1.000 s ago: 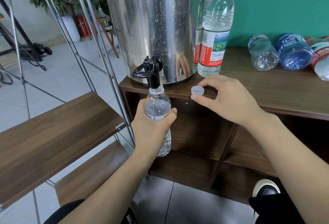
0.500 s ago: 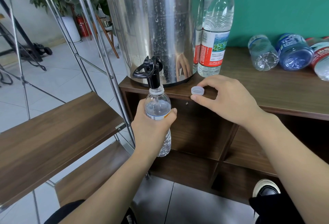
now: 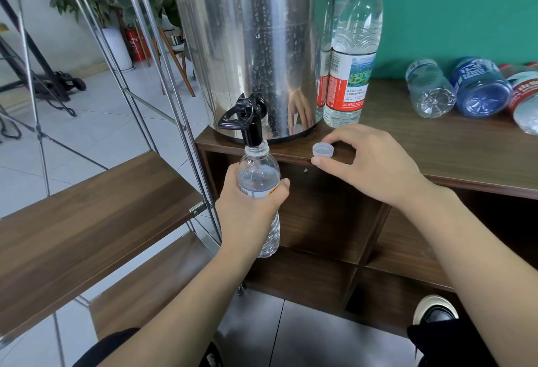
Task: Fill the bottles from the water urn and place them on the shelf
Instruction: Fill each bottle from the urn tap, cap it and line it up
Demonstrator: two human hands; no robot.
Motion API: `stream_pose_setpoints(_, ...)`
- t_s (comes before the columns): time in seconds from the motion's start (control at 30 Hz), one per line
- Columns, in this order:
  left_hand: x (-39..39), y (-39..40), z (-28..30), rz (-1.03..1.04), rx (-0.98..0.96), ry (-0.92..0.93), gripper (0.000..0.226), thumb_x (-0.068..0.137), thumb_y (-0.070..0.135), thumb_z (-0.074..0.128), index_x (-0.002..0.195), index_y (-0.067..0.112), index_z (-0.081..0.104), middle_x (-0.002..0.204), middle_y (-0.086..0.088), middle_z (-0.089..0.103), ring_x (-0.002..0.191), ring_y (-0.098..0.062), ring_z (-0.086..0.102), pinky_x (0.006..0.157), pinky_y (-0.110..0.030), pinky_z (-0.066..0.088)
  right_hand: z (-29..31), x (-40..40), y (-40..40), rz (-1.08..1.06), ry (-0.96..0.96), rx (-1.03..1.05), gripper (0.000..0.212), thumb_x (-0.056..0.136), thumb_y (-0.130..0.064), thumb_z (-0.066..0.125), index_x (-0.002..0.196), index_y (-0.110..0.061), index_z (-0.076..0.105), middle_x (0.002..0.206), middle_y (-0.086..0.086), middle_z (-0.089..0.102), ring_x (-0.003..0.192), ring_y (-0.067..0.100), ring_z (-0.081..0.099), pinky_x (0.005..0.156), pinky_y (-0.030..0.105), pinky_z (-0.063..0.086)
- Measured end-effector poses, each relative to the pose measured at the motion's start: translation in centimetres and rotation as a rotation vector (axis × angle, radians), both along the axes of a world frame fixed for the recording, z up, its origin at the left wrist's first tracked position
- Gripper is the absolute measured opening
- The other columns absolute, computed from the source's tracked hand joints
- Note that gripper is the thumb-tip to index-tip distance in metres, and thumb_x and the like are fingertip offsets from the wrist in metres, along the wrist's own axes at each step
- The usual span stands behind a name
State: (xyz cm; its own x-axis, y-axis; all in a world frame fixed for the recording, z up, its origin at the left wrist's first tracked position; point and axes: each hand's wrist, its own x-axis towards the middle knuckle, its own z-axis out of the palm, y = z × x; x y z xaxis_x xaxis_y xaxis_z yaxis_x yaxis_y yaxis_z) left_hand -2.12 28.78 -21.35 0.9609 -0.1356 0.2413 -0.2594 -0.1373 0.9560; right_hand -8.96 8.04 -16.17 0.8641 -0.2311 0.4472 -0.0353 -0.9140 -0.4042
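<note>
A steel water urn (image 3: 256, 43) stands on the wooden cabinet top (image 3: 436, 145), its black tap (image 3: 247, 120) overhanging the front edge. My left hand (image 3: 247, 209) grips a small clear bottle (image 3: 257, 174) upright, its open mouth right under the tap spout; it looks nearly full. My right hand (image 3: 369, 162) rests at the cabinet edge and pinches a pale blue cap (image 3: 322, 150) between thumb and forefinger. The wooden shelf (image 3: 87, 221) on a metal frame stands to the left, with nothing on the boards in view.
A tall red-capped bottle (image 3: 353, 55) stands beside the urn on the right. Three bottles (image 3: 477, 87) lie on their sides at the cabinet's far right. Open cubbies sit below the cabinet top. A lower shelf board (image 3: 145, 285) and tiled floor lie beneath.
</note>
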Motion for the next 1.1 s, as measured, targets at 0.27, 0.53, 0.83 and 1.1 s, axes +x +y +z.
stream_pose_setpoints(0.27, -0.1, 0.1, 0.0, -0.023, -0.021, 0.011, 0.043, 0.072, 0.033, 0.093, 0.103, 0.033, 0.062, 0.095, 0.022, 0.070, 0.089, 0.003, 0.067, 0.085, -0.024, 0.052, 1.7, -0.5, 1.5, 0.018, -0.086, 0.008, 0.051, 0.087, -0.069, 0.056, 0.112, -0.026, 0.071, 0.115, -0.012, 0.068, 0.107, 0.011, 0.063, 0.095, 0.044, 0.052)
stream_pose_setpoints(0.53, -0.2, 0.2, 0.2, -0.049, -0.049, 0.019, 0.044, 0.073, 0.031, 0.093, 0.106, 0.033, 0.063, 0.095, 0.020, 0.072, 0.089, 0.004, 0.068, 0.081, -0.017, 0.050, 5.1, -0.5, 5.4, 0.154, -0.293, 0.020, 0.038, 0.092, -0.055, 0.064, 0.110, -0.023, 0.073, 0.109, -0.011, 0.069, 0.105, 0.004, 0.064, 0.095, 0.028, 0.049)
stream_pose_setpoints(0.83, -0.2, 0.4, 0.2, -0.070, -0.045, 0.022, 0.045, 0.074, 0.032, 0.092, 0.108, 0.034, 0.062, 0.097, 0.018, 0.073, 0.091, 0.003, 0.069, 0.080, -0.016, 0.052, 6.5, 0.7, 8.8, 0.319, -0.441, 0.000, 0.034, 0.090, -0.036, 0.077, 0.113, -0.012, 0.075, 0.118, 0.000, 0.069, 0.111, 0.002, 0.061, 0.098, 0.010, 0.039)
stream_pose_setpoints(1.1, -0.1, 0.3, 0.2, -0.054, -0.044, 0.010, 0.046, 0.073, 0.036, 0.093, 0.105, 0.036, 0.061, 0.097, 0.021, 0.073, 0.091, 0.004, 0.069, 0.079, -0.016, 0.051, 6.6, 1.5, 9.3, 0.366, -0.428, -0.011, 0.028, 0.089, -0.035, 0.078, 0.109, -0.015, 0.079, 0.120, -0.001, 0.071, 0.112, 0.002, 0.062, 0.103, 0.013, 0.042)
